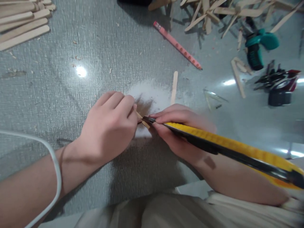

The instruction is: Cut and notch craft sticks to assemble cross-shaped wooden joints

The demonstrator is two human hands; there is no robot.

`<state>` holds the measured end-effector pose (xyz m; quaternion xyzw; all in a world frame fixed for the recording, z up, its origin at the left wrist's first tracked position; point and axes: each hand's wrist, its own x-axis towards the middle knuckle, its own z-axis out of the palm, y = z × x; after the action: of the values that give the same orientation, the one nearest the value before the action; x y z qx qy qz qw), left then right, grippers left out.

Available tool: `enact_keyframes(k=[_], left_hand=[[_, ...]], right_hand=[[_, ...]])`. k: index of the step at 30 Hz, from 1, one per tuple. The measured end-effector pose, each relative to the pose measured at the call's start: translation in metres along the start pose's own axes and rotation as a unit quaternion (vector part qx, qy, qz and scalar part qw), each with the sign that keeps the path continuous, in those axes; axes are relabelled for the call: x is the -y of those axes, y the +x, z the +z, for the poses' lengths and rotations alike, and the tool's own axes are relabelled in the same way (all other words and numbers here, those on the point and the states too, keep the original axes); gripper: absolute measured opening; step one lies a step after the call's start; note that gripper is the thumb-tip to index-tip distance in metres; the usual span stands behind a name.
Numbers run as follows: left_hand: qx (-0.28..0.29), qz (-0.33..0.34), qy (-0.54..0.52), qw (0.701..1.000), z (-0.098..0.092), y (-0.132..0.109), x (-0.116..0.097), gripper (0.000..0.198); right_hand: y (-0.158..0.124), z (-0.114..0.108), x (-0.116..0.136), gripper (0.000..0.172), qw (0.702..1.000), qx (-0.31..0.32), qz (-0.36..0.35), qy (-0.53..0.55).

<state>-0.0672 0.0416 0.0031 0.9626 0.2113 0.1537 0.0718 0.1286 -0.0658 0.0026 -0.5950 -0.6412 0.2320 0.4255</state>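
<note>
My left hand is closed around a small wooden stick, whose short end sticks out past the fingers. In my right hand is a yellow and black utility knife, pinched near its blade end. The knife's dark blade tip touches the stick between the two hands. Below them lies a pale, powdery white patch on the table. The part of the stick inside my left fist is hidden. Just above my right hand rests a loose craft stick.
A pink pencil lies farther back. Piled craft sticks are at upper left, and a stick structure is at upper right. Teal-handled pliers and a dark red-black tool lie right. A white cable crosses my left forearm.
</note>
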Motion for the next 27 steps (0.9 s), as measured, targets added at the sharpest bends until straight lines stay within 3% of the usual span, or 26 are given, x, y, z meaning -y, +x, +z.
enact_keyframes(k=[9,16,23,27], left_hand=[[-0.020,0.011,-0.001,1.000,0.0028,-0.0008,0.0031,0.033],[0.019,-0.026,-0.048,0.998,-0.0014,0.0013,0.0030,0.039],[-0.015,-0.002,0.003,1.000,0.0013,0.0015,0.0025,0.038],[-0.010,0.001,-0.002,1.000,0.0004,0.0017,0.0030,0.035]], right_hand=[[0.0004,-0.0039,-0.0008,0.014,0.997,0.024,-0.061,-0.027],[-0.0014,-0.0047,0.0013,0.015,0.993,0.035,-0.095,-0.061],[0.0015,-0.0056,-0.0030,0.009,0.999,0.031,-0.028,0.006],[0.0004,-0.0061,-0.0050,0.012,0.999,0.029,-0.031,0.010]])
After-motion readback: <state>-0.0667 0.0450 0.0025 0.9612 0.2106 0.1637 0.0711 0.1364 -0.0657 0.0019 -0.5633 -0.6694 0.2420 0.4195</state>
